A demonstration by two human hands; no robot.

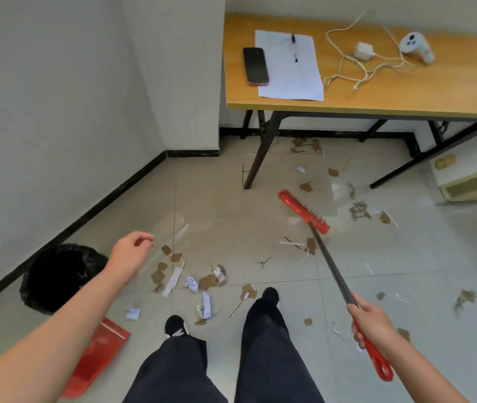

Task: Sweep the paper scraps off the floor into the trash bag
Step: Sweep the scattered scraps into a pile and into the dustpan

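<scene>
The tiled floor (231,199) is littered from under the wooden table (406,91) back to the feet, and the black trash bag (57,274) stands open by the left wall. The broom (304,210) looks light and stiff, its red head out ahead among the litter. I judge it steers best from the red grip. The paper scraps (208,282) are featherlight and I'd expect hard strokes to scatter them. The right hand (372,321) is wrapped round that grip. The left hand (132,251) hangs loosely curled, holding nothing.

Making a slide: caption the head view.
Right hand holds broom among floor scraps; left hand hovers, trash bag by wall.
</scene>
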